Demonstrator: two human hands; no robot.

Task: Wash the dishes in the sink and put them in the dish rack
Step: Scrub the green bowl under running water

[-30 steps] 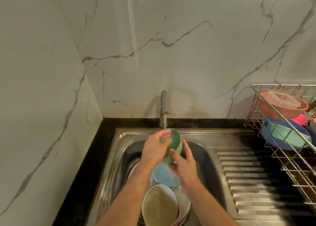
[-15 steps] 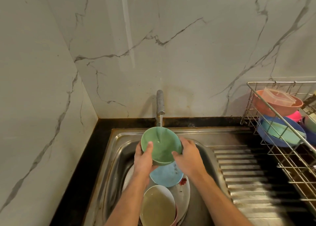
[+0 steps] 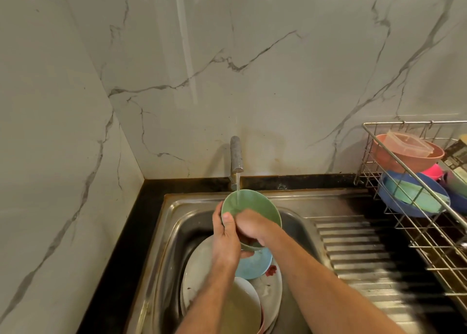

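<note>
Left hand (image 3: 225,242): grips the near-left rim of the green bowl (image 3: 255,203), thumb hooked over the lip, fingers hidden behind the wall.
Right hand (image 3: 252,226): reaches into the bowl from the right, fingers curled down against the inner wall; looks like rubbing, holds nothing separate as far as I can tell.
Green bowl: held over the sink basin (image 3: 182,235), mouth tilted toward the camera, far rim directly under the tap (image 3: 236,154); thin stream of water (image 3: 237,184) lands on the inside.
Key relation: dish rack (image 3: 414,202) lies well to the right, across the ribbed drainboard (image 3: 366,255); the right hand is the nearer one for the carry.
Bowl material: matte, smooth, round, likely plastic; wet, so judged slippery.
Below the hands: light blue plate (image 3: 254,265) on a large white plate (image 3: 199,265) with a red smear; cream bowl (image 3: 242,308) nearest the camera. All unwashed, by the look.
Rack contents: pink bowl (image 3: 409,160) with a clear lidded container in it, blue plate (image 3: 404,204) holding a teal dish.
Surface: black stone edging, steel sink, marble-pattern wall.
</note>
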